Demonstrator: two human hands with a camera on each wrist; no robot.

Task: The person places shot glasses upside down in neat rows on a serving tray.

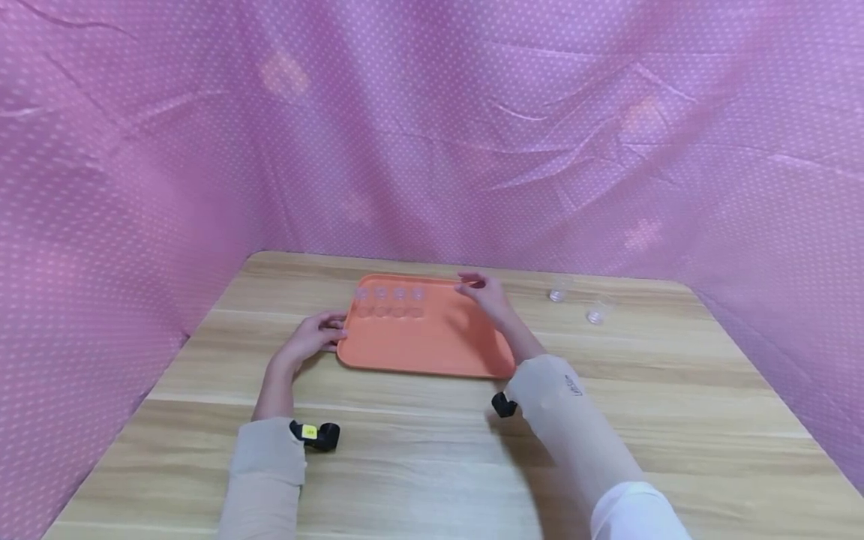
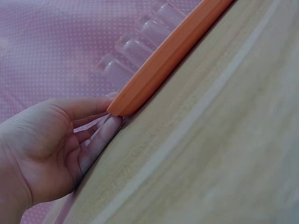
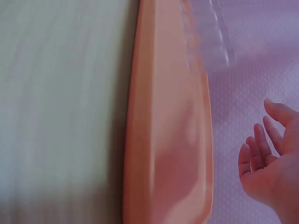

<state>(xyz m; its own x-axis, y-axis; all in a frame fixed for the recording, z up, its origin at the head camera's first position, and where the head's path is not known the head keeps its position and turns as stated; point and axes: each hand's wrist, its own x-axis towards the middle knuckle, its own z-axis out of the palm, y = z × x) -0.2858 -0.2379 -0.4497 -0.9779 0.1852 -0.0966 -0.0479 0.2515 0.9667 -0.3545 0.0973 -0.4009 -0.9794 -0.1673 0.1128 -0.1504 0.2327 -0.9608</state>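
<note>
An orange tray (image 1: 439, 345) lies on the wooden table, with a row of several clear cups (image 1: 400, 294) at its back left. In the left wrist view these cups (image 2: 133, 50) look upside down. My left hand (image 1: 316, 335) pinches the tray's left edge. Seen from the left wrist, the thumb and a finger of that hand (image 2: 51, 144) meet the tray's corner (image 2: 128, 105) from above and below. Over the tray's back right part hovers my right hand (image 1: 487, 294). The right wrist view shows this hand (image 3: 275, 158) holding nothing, with its fingers loosely bent.
To the right of the tray, two more clear cups, a farther one (image 1: 556, 295) and a nearer one (image 1: 595, 316), stand apart on the table (image 1: 418, 457). Pink dotted cloth (image 1: 432, 150) hangs behind the table and along both sides.
</note>
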